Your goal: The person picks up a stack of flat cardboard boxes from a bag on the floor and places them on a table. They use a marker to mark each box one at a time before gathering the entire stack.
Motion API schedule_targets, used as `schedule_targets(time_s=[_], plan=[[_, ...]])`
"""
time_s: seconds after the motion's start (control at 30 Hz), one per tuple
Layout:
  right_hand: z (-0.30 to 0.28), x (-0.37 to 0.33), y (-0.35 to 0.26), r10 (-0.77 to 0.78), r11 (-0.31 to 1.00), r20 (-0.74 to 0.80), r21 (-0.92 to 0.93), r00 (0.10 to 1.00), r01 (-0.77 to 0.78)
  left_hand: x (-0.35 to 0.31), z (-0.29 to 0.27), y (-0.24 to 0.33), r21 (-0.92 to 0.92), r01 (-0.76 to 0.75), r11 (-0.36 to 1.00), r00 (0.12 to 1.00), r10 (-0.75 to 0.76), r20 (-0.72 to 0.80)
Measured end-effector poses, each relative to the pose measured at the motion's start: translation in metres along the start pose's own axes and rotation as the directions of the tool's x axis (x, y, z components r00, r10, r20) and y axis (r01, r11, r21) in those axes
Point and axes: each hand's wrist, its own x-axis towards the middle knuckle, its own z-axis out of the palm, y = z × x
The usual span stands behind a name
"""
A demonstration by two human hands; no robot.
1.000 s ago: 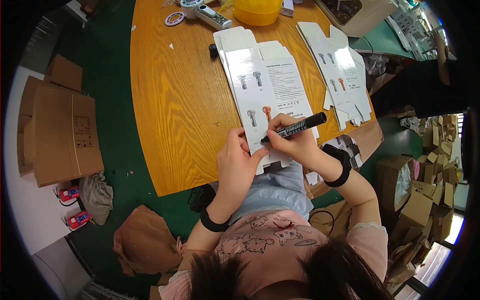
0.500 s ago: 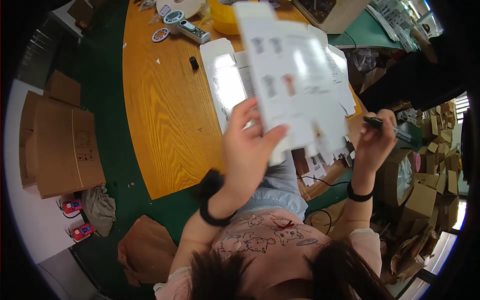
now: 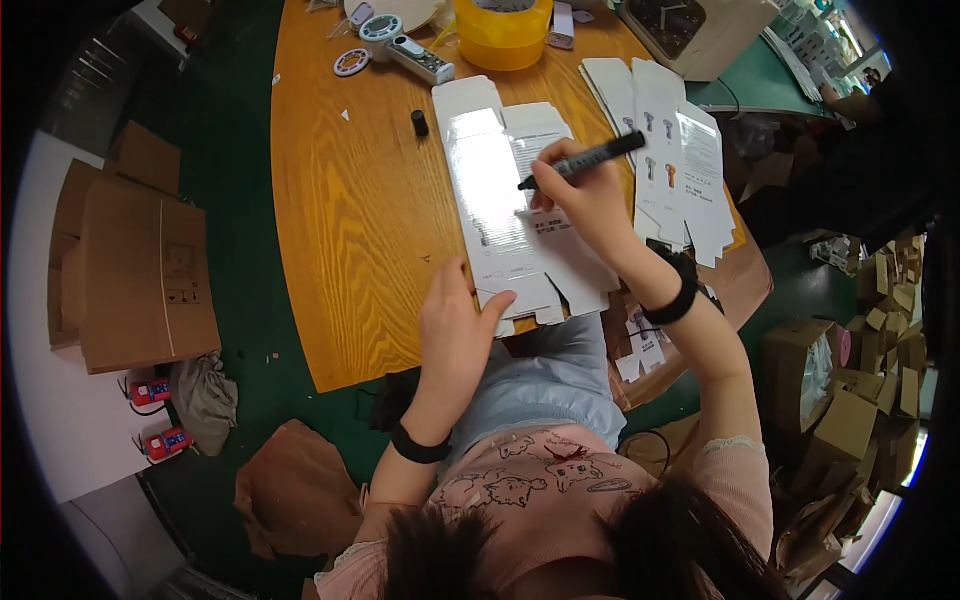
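Half a sec ago the left hand (image 3: pixel 455 330) was lifting a flat white carton up off the stack; now that sheet is gone from the air & the hand rests on the near edge of the flat carton (image 3: pixel 520 215) lying on the wooden table (image 3: pixel 340 220), fingers spread loosely, pinning it. Right hand (image 3: pixel 590 195) has swung back in from the side, fingers pinched around a black marker (image 3: pixel 585 160), tip touching the carton's middle panel. Marker cap (image 3: pixel 420 123) stands on the table, just left of the carton's far end. More flat cartons (image 3: pixel 670 160) lie to the right, w/ small printed pictures. Yellow tape roll (image 3: pixel 503 30) sits at the far edge. Brown boxes (image 3: pixel 135 265) rest on the floor, left. To mark well, I'd judge: keep the left palm pressing so the glossy sheet can't slide, tip light & steady.
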Motion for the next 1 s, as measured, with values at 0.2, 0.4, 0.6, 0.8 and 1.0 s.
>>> schedule_targets(time_s=[0.2,0.4,0.6,0.8,1.0], plan=[[0.018,0.017,0.019,0.057,0.994,0.049,-0.091,0.997,-0.052,-0.001,0.008,-0.009,-0.066,-0.086,0.994,0.995,0.082,-0.065],[0.020,0.019,0.022,0.056,0.994,0.070,-0.094,0.996,-0.049,-0.001,0.008,-0.007,-0.118,-0.012,0.993,1.000,0.013,0.006],[0.020,0.019,0.019,0.051,0.987,0.077,-0.157,0.996,-0.039,-0.001,0.011,-0.012,-0.086,-0.072,0.994,0.996,0.067,-0.065],[0.013,-0.022,0.000,0.085,0.993,0.060,0.075,0.995,-0.089,-0.003,0.006,-0.006,-0.164,0.015,0.986,0.999,-0.010,0.033],[0.016,-0.057,0.003,0.076,0.988,0.258,-0.151,0.963,-0.037,-0.001,0.012,-0.014,-0.086,-0.074,0.994,0.995,0.068,-0.071]])
